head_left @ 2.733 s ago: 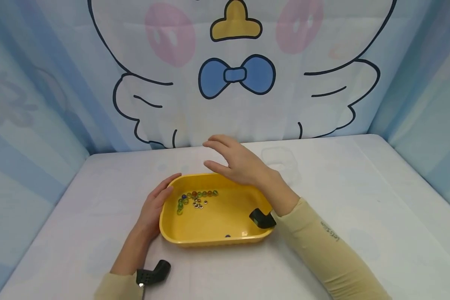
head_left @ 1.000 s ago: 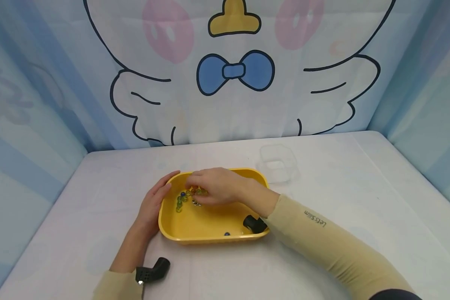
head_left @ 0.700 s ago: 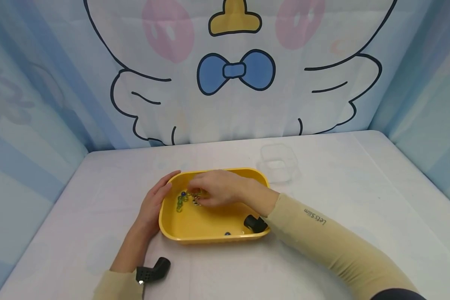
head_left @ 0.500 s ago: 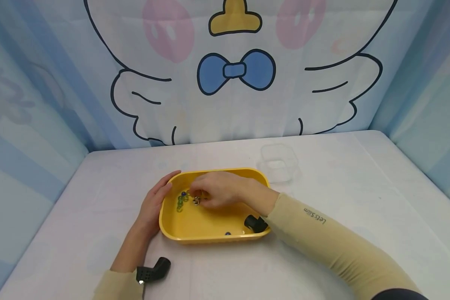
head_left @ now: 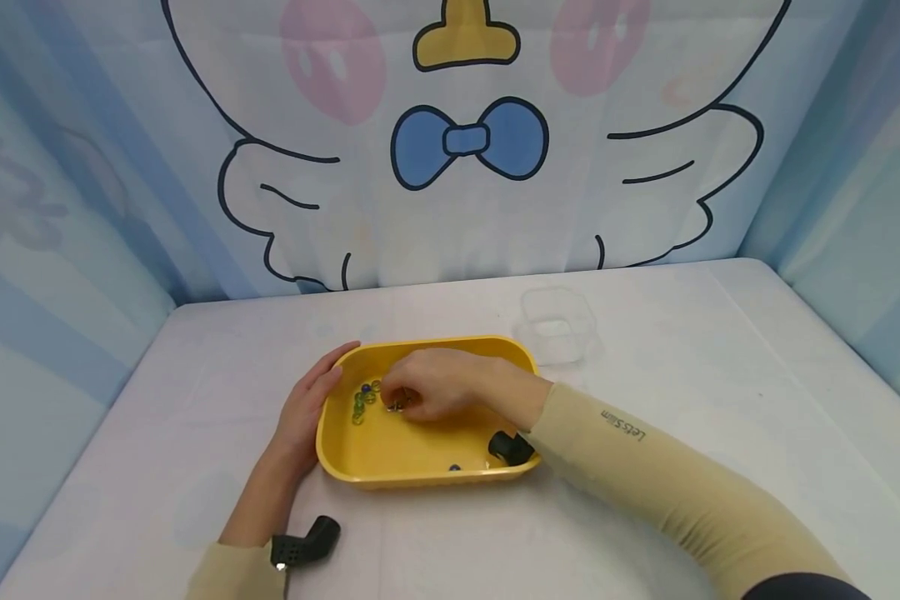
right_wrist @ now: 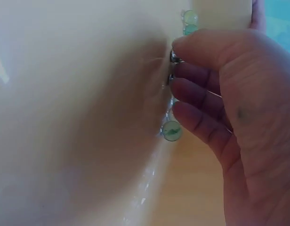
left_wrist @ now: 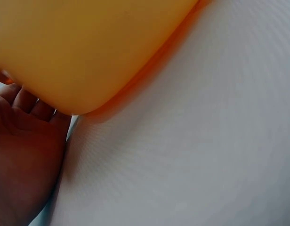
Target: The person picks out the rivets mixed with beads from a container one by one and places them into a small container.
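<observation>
Yellow plastic rectangular tray sits on the white cloth-covered table, and everything else lies about it. Inside it, toward its far left corner, small glass marbles of green, blue and amber cluster together. The right hand reaches into the tray with fingers curled down over the marbles; whether it pinches one cannot be told. The left hand rests relaxed and flat against the tray's left outer wall. A clear plastic square container stands just beyond the tray's far right corner.
</observation>
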`<control>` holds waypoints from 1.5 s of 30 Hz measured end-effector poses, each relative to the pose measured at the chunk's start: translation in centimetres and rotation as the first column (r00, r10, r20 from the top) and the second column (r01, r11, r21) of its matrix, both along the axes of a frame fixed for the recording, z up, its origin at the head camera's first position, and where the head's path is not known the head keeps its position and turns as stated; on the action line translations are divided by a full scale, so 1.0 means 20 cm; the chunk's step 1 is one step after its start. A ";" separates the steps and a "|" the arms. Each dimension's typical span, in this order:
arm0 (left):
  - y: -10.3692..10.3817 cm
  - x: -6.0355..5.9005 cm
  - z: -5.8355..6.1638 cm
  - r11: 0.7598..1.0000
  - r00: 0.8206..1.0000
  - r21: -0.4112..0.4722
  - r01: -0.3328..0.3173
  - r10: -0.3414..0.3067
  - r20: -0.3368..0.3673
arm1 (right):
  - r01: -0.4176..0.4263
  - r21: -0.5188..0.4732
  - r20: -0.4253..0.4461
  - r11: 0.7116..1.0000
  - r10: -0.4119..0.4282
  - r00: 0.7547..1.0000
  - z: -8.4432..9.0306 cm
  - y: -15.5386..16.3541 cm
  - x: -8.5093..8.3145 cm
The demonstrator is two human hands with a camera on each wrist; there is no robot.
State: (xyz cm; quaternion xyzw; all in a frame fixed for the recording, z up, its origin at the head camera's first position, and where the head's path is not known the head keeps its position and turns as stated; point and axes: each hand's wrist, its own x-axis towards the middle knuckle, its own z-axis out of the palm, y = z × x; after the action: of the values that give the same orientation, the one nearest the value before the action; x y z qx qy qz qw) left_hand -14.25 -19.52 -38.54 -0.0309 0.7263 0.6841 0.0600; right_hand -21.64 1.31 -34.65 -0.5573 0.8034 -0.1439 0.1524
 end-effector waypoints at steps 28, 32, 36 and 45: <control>-0.01 0.00 -0.01 1.000 1.000 0.014 -0.003 0.003 -0.001 | -0.020 0.077 -0.072 0.997 0.026 0.997 0.01 -0.03 0.01; 0.00 0.00 -0.01 1.000 1.000 0.014 0.004 -0.004 -0.005 | 0.011 0.054 -0.062 0.998 -0.008 0.998 0.02 -0.01 0.01; 0.00 0.00 -0.01 1.000 1.000 0.010 0.006 -0.006 -0.005 | 0.042 0.034 -0.064 0.999 -0.039 0.997 0.04 0.00 0.01; -0.01 0.00 -0.01 1.000 1.000 0.014 0.016 -0.016 -0.014 | 0.051 -0.019 -0.063 0.999 -0.052 0.997 0.05 0.02 0.00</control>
State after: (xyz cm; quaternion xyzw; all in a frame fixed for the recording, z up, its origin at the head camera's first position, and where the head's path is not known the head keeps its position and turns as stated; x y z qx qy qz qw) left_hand -14.23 -19.71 -38.74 -0.0198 0.7219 0.6891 0.0605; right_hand -21.59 1.64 -33.73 -0.5418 0.8207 -0.1370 0.1184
